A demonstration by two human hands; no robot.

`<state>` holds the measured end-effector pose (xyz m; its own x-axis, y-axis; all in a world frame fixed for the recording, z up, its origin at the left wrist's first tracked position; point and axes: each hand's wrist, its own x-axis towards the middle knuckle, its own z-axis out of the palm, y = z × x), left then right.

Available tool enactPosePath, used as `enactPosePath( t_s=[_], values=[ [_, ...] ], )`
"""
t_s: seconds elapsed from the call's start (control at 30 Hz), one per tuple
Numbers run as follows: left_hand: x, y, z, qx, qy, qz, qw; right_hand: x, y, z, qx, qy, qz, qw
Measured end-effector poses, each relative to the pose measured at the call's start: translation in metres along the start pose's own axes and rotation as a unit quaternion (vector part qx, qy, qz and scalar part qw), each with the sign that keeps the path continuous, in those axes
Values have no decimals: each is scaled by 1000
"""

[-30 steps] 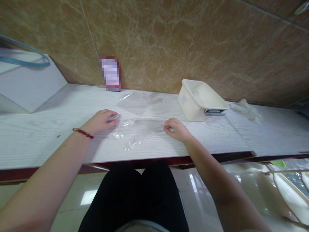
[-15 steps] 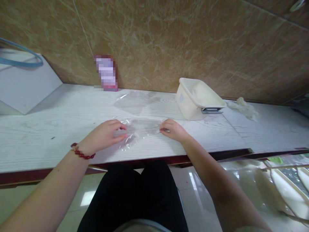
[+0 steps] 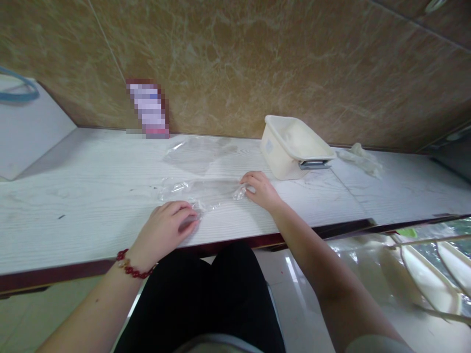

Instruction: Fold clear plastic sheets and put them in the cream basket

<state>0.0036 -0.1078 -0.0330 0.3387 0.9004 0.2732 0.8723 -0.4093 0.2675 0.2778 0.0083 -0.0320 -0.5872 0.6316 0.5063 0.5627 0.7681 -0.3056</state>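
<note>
A crumpled clear plastic bag [image 3: 206, 191] lies on the white wood-grain counter [image 3: 91, 196] in front of me. My left hand [image 3: 167, 228], with a red bead bracelet at the wrist, rests near the counter's front edge, its curled fingers pressing the bag's near left corner. My right hand [image 3: 259, 189] pinches the bag's right end between thumb and fingers. A second flat clear plastic sheet [image 3: 195, 152] lies farther back, toward the wall.
A cream plastic tub [image 3: 294, 152] with a metal clip stands at the back right. Beyond it lies another crumpled piece of clear plastic [image 3: 358, 157]. A small blurred card [image 3: 147, 108] leans on the brown marble wall. My dark-clothed legs show below the counter.
My left hand has slid from the bag's far left end toward me and to the right, down to the bag's near corner. My right hand has stayed on the bag's right end.
</note>
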Motion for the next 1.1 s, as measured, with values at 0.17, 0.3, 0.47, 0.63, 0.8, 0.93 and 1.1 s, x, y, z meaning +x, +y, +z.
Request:
enactPosePath(
  t_s=[0.17, 0.3, 0.47, 0.63, 0.8, 0.93, 1.1],
  values=[
    [-6, 1, 2, 4, 3, -4, 1000, 5, 9, 7, 14, 3, 40, 999],
    [-7, 1, 4, 12, 8, -3, 1000, 20, 20, 7, 60, -66, 33, 995],
    [-7, 1, 3, 11, 1, -6, 1000, 36, 32, 8, 137, -113, 58, 982],
    [-8, 2, 3, 10, -5, -13, 1000, 35, 35, 13, 139, -88, 100, 981],
    [-8, 1, 3, 13, -7, -7, 1000, 35, 35, 12, 106, -84, 100, 986],
    [-9, 0, 3, 18, -7, 0, 1000, 37, 37, 11, 83, -87, 59, 991],
    [-9, -1, 5, 25, -5, 1, 1000, 36, 35, 9, 90, -68, 31, 993]
  ],
)
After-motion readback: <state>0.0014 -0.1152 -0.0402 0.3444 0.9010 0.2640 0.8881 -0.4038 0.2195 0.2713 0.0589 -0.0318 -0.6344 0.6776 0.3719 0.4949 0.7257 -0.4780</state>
